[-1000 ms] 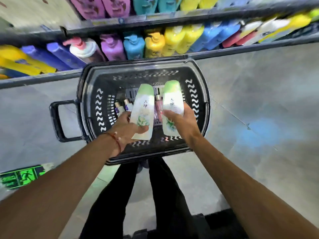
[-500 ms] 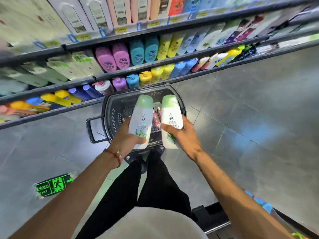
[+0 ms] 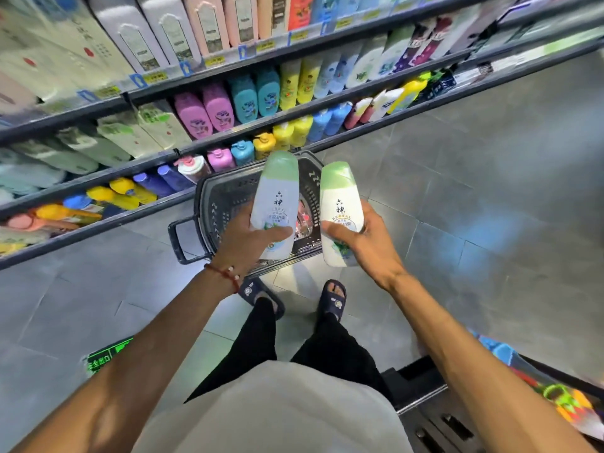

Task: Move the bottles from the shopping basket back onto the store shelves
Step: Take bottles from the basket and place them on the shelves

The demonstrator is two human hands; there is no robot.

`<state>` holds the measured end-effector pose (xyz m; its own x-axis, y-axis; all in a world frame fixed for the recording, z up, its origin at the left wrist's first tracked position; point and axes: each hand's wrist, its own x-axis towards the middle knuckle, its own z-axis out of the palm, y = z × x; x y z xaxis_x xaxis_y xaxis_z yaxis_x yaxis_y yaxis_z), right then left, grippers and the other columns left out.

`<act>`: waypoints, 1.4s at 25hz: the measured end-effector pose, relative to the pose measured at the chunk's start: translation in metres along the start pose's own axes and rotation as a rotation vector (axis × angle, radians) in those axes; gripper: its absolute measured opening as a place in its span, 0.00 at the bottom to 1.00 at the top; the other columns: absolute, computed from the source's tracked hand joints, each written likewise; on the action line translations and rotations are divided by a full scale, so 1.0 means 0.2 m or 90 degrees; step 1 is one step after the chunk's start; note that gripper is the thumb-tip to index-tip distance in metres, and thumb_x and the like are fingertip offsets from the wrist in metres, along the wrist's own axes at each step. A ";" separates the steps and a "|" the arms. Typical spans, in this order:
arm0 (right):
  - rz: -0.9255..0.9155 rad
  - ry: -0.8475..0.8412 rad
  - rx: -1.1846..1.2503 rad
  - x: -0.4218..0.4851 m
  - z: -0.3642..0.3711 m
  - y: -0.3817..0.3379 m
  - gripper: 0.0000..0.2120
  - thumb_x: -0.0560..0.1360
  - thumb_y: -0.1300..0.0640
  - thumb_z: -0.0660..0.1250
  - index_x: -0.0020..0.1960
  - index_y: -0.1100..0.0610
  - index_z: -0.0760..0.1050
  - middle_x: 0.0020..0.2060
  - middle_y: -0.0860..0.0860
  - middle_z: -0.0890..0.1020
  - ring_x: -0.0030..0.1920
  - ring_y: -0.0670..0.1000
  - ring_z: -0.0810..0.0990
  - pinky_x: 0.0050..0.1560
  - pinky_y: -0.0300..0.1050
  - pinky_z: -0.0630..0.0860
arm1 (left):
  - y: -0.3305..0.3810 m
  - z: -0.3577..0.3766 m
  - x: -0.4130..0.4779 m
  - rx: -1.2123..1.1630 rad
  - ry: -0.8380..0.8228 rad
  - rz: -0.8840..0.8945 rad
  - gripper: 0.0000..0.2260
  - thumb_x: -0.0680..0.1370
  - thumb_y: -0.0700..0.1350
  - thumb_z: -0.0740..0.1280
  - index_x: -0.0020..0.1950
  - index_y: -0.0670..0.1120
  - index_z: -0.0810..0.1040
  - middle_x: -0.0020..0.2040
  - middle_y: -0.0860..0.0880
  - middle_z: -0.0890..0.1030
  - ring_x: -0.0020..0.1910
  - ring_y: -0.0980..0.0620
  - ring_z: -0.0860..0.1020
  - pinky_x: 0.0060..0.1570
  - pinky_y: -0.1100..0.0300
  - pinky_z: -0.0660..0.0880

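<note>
My left hand point(image 3: 248, 238) grips a white bottle with a green cap point(image 3: 276, 197), held upright above the black shopping basket point(image 3: 212, 204) on the floor. My right hand point(image 3: 362, 240) grips a second, matching white and green bottle point(image 3: 340, 207) just to the right of the first. Both bottles hang well above the basket. Inside the basket a pink item point(image 3: 304, 220) shows between the two bottles; the remaining contents are hidden. The store shelves point(image 3: 228, 138) run across the upper left, filled with coloured bottles.
The shelves hold pink, teal, yellow and blue bottles, with pale boxes on the higher levels. Grey tiled floor stretches to the right. My feet in dark sandals point(image 3: 333, 299) stand behind the basket. A second low shelf point(image 3: 490, 387) lies at the lower right.
Both hands have lifted the two bottles higher out of the basket. My view has risen and pulled back, showing more shelf levels and my feet.
</note>
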<state>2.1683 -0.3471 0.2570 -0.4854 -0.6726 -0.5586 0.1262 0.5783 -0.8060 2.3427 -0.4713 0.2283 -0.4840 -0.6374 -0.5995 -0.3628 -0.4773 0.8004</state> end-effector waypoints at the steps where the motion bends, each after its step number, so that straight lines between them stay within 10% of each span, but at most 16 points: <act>1: -0.001 0.000 0.014 -0.03 -0.03 0.01 0.22 0.75 0.61 0.76 0.64 0.54 0.71 0.50 0.49 0.85 0.44 0.43 0.84 0.45 0.41 0.82 | 0.00 0.04 -0.02 -0.007 0.010 0.015 0.19 0.68 0.40 0.80 0.51 0.57 0.80 0.45 0.60 0.86 0.45 0.55 0.85 0.51 0.52 0.82; 7: -0.085 -0.016 0.017 -0.14 -0.36 0.01 0.19 0.77 0.60 0.75 0.64 0.56 0.72 0.49 0.49 0.83 0.42 0.39 0.83 0.41 0.35 0.80 | 0.09 0.35 -0.19 -0.033 0.041 0.074 0.14 0.74 0.38 0.76 0.53 0.54 0.80 0.47 0.56 0.86 0.42 0.57 0.85 0.43 0.61 0.82; 17: -0.198 -0.068 0.018 -0.29 -1.25 0.00 0.19 0.76 0.63 0.74 0.64 0.55 0.71 0.49 0.49 0.82 0.39 0.36 0.81 0.38 0.33 0.78 | 0.29 1.22 -0.43 -0.099 0.102 0.149 0.15 0.73 0.38 0.77 0.58 0.45 0.79 0.53 0.45 0.86 0.51 0.44 0.85 0.52 0.47 0.83; 35: -0.444 -0.043 0.051 0.42 -2.41 -1.13 0.29 0.70 0.51 0.77 0.68 0.58 0.74 0.57 0.54 0.84 0.52 0.48 0.84 0.50 0.40 0.81 | 1.80 1.98 0.17 -0.015 0.111 0.470 0.11 0.76 0.46 0.75 0.58 0.50 0.81 0.54 0.51 0.86 0.50 0.56 0.84 0.49 0.62 0.81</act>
<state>1.6830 -0.3115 0.4872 -0.4223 -0.9025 0.0841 -0.1297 -0.0317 -0.9910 1.8811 -0.4254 0.4958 -0.4610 -0.8819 0.0988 0.0247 0.0985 0.9948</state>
